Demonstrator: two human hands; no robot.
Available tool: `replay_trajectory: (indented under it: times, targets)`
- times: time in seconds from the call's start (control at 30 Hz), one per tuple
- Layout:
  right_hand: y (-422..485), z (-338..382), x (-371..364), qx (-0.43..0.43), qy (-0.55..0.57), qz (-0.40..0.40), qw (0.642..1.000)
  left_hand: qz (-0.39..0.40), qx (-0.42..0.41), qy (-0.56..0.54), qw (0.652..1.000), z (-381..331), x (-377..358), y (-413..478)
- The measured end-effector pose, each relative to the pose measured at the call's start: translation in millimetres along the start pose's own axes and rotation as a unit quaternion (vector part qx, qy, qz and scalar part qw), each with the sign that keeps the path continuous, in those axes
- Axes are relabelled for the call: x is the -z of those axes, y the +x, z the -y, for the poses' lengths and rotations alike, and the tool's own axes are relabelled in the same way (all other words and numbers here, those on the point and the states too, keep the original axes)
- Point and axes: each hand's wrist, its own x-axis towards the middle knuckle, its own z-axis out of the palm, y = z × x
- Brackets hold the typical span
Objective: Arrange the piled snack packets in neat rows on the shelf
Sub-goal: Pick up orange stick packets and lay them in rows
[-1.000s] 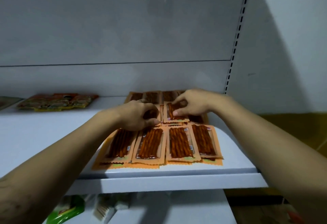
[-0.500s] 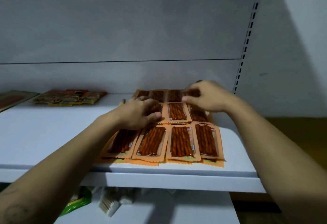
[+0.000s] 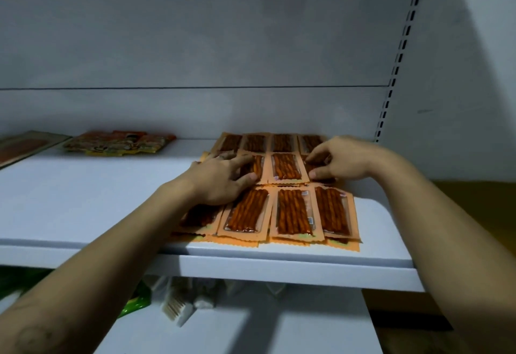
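Observation:
Orange snack packets (image 3: pixel 291 211) with brown sticks inside lie in three rows on the right part of the white shelf (image 3: pixel 83 203). My left hand (image 3: pixel 220 179) rests flat over the left packets of the middle row, thumb and fingers spread on a packet (image 3: pixel 255 165). My right hand (image 3: pixel 339 162) pinches the rightmost packet of the middle row (image 3: pixel 314 168) between thumb and fingertips; most of that packet is hidden. The back row (image 3: pixel 282 142) lies against the rear wall.
A flat multicoloured packet (image 3: pixel 120 142) lies at the shelf's back left, beside a tray-like item (image 3: pixel 25 145) at the left edge. A slotted upright (image 3: pixel 396 66) stands at the right. The lower shelf holds a green bag (image 3: pixel 136 299) and small brushes (image 3: pixel 178 307).
My right hand moved from the back row toward me onto the middle row's right packet. My left hand stayed over the middle-left packets, its fingers spreading a little.

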Motion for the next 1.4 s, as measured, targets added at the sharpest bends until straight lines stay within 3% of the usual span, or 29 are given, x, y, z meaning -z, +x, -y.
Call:
replay_trajectory:
  times: [0.13, 0.2, 0.3, 0.4, 0.83, 0.97, 1.1, 1.17, 1.27, 1.4]
  targets:
    - [-34, 11, 16, 0.030, 0.045, -0.034, 0.998, -0.023, -0.077, -0.048, 0.996, 6, 12, -33]
    - [-58, 20, 15, 0.030, 0.027, -0.012, 0.999, -0.025, -0.142, -0.055, 0.988, 5, 17, -52]
    - [-80, 36, 6, -0.011, -0.041, 0.057, 0.997, -0.022, -0.208, 0.009, 0.978, -11, 11, -60]
    - [-92, 42, 0, -0.080, -0.068, 0.022, 0.994, -0.023, -0.244, 0.040, 0.969, -33, 0, -61]
    - [-112, 43, -5, -0.131, -0.011, 0.066, 0.989, -0.013, -0.257, 0.047, 0.965, -38, -8, -64]
    - [-113, 43, -11, -0.142, -0.015, 0.046, 0.989, -0.019, -0.261, 0.047, 0.964, -40, -9, -64]
    - [-115, 47, -6, -0.153, -0.013, 0.062, 0.986, -0.007, -0.266, 0.004, 0.964, -35, -6, -63]
    - [-113, 60, 2, -0.142, -0.013, 0.029, 0.989, -0.032, -0.264, -0.013, 0.964, -25, 1, -64]
    - [-95, 96, 12, -0.091, -0.026, -0.085, 0.992, -0.086, -0.234, 0.003, 0.968, 8, 20, -67]
    - [-44, 170, 12, -0.005, -0.060, -0.182, 0.982, -0.152, -0.152, 0.055, 0.975, 86, 50, -76]
